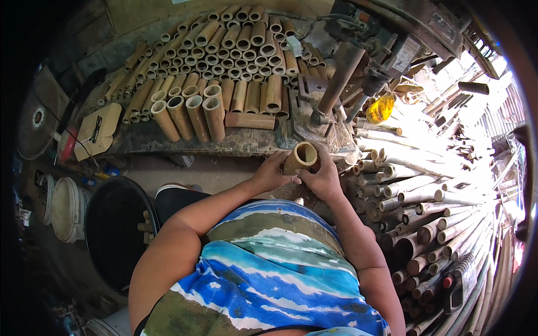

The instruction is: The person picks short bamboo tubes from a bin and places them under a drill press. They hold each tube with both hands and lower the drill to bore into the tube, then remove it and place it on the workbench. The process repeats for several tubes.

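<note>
Between my two hands is a short bamboo tube (297,161), its open end tilted up toward me. My left hand (273,171) grips it from the left side, fingers closed against the wall. From the right, my right hand (321,175) wraps round it, with the thumb near its lower front. Beyond my hands, several upright bamboo tubes (197,120) stand along the front of the workbench (185,147). One more tube (250,121) lies sideways beside them. Behind these, a large stack of cut bamboo tubes (235,50) covers the bench.
A drill press (342,78) rises at the bench's right end, a yellow object (381,108) near it. Long bamboo poles (426,196) fill the right side. At left are a black tub (115,224), a white bucket (69,210), a round disc (38,116) and a cardboard piece (96,130).
</note>
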Action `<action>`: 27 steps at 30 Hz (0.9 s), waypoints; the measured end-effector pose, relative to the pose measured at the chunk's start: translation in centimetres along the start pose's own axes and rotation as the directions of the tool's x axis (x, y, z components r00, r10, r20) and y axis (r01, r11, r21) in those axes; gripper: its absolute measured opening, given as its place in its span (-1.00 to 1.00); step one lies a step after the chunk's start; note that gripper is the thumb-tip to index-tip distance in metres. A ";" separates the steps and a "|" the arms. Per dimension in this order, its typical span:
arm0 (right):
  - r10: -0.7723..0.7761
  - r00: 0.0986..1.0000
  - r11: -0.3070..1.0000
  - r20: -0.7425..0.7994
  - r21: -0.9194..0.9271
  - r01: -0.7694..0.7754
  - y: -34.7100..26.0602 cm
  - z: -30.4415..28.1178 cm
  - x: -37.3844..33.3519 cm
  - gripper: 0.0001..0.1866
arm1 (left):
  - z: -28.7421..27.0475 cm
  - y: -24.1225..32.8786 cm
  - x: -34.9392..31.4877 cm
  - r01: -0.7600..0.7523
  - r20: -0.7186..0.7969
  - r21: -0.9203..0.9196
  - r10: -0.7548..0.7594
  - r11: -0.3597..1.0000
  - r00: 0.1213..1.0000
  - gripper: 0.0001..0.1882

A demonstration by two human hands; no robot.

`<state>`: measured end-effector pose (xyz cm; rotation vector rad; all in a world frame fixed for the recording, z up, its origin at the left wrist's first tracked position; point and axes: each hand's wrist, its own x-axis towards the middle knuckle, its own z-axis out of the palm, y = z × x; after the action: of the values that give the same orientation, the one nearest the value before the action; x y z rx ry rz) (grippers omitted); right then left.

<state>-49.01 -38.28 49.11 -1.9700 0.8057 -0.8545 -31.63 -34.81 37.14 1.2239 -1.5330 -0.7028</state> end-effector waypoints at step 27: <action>0.019 1.000 0.995 0.024 -0.100 -0.017 1.8 0.4 -0.2 -0.23 | -0.2 -0.5 -0.3 0.046 -0.163 -0.026 -0.050 0.999 0.985 -0.29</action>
<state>-49.19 -38.75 47.32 -2.0532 0.8647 -0.7907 -31.32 -34.66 36.66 1.2737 -1.3614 -0.6321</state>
